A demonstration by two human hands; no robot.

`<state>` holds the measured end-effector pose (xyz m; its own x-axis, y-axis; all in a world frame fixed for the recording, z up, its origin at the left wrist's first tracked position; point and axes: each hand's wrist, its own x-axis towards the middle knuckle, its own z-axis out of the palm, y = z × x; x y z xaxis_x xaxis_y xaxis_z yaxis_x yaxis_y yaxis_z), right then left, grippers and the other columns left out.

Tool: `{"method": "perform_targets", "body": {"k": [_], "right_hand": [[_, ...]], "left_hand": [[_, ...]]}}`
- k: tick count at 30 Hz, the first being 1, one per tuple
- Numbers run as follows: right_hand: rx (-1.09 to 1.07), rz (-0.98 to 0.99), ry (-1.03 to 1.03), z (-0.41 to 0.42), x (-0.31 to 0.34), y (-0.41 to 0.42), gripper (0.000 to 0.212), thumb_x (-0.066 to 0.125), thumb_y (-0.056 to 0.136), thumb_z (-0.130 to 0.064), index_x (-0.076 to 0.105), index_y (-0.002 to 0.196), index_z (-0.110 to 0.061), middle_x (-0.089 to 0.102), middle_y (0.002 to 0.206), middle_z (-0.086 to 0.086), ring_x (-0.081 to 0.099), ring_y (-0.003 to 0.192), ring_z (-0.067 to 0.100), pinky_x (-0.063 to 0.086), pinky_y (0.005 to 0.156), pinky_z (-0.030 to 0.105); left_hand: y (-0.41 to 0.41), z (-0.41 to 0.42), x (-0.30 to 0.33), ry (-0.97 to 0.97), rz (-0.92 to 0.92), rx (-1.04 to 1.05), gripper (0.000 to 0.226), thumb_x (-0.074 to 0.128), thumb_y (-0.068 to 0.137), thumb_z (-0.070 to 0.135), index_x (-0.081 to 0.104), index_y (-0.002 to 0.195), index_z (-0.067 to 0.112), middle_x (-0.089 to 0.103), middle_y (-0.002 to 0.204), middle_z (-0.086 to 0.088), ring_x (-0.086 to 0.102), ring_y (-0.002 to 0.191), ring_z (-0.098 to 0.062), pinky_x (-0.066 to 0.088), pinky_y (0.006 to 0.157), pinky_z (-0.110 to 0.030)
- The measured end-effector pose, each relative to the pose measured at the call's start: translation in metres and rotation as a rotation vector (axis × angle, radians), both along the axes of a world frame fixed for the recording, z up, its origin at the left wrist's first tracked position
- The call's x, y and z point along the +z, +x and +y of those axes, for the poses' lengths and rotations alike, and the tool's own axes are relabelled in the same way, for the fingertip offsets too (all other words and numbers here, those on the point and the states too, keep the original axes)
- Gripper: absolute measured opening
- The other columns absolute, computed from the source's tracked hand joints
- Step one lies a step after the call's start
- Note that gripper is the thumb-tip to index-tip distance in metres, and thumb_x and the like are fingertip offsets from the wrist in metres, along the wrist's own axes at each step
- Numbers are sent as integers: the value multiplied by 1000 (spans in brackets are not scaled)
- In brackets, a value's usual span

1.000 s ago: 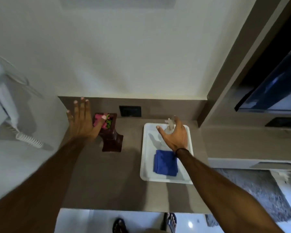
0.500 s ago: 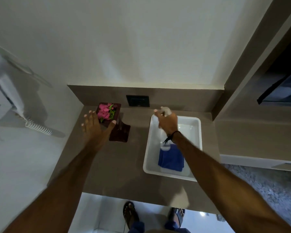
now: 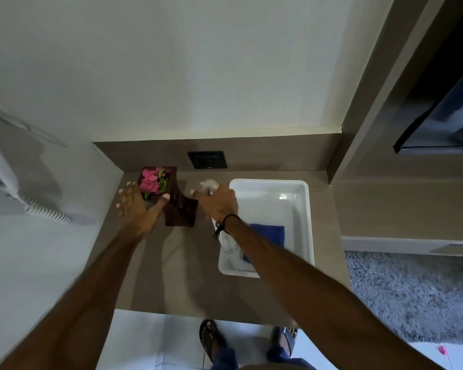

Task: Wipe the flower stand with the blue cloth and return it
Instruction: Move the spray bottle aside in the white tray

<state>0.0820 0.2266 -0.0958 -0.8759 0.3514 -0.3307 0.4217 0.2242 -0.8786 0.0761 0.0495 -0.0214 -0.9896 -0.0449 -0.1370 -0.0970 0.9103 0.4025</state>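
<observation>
While blue cloth [image 3: 268,232] lies folded, dark waisted flower stand [image 3: 177,206] stands glossy.

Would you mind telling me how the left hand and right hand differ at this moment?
The left hand is open with fingers spread beside the flower stand, while the right hand is closed around a spray bottle. Both reach over the counter.

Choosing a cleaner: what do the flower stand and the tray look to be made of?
The flower stand looks like dark reddish-brown wood or resin with a smooth, slightly glossy surface; which one is unclear. The tray looks like glossy white plastic, judging by its rounded moulded rim and bright reflections.
</observation>
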Motion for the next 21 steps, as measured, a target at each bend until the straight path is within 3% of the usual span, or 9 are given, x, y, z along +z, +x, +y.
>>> {"method": "perform_targets", "body": {"k": [3,5,7,10,14,16,18,21], "right_hand": [[-110,88,-72,26,5,0,47,72,65,-67,67,73,-21,71,71,-1,70,61,16,62,59,36],[-184,168,-127,53,5,1,40,73,72,-58,68,70,-19,76,81,5,75,70,24,63,65,49],[-237,245,-133,82,2,3,28,73,81,-47,66,71,-22,74,81,4,73,73,28,62,67,53],[-246,294,-57,117,-9,8,29,67,90,-43,73,93,-15,61,65,-6,62,63,13,59,71,41],[-233,233,135,135,-21,11,39,58,95,-42,70,82,-8,57,64,-10,53,63,4,40,82,32],[-205,217,181,138,-23,14,34,58,95,-42,72,88,-11,64,71,-5,56,66,6,49,86,37],[-146,179,222,139,-23,20,34,60,94,-43,71,110,-15,73,92,2,65,85,11,51,98,39],[-84,132,207,144,-24,33,60,68,86,-50,53,138,-23,67,129,4,62,117,22,50,104,40]], "left_hand": [[1,0,1,-6,-5,-10,91,53,95,53,15,159,2,12,170,-20,7,158,-37,10,126,-57],[0,-1,1,-10,-1,-20,89,53,94,54,18,157,1,16,168,-21,10,156,-39,13,125,-58],[-1,-2,0,-16,4,-21,89,53,94,54,19,157,0,17,167,-22,12,156,-39,14,125,-58],[-1,-3,-2,-22,11,-28,90,52,94,55,17,158,0,14,169,-22,10,157,-39,13,125,-58],[-2,-4,-5,-30,12,-32,92,50,95,55,13,159,1,10,170,-20,6,158,-37,11,126,-57],[-3,-5,-7,-34,12,-39,92,50,95,55,13,159,1,10,170,-20,7,158,-37,11,126,-58],[-3,-5,-9,-35,10,-42,93,49,95,56,11,159,1,8,171,-20,5,158,-37,9,126,-57],[-4,-7,-12,-33,7,-37,96,47,95,58,4,160,2,2,171,-19,0,159,-35,4,127,-54]]}}
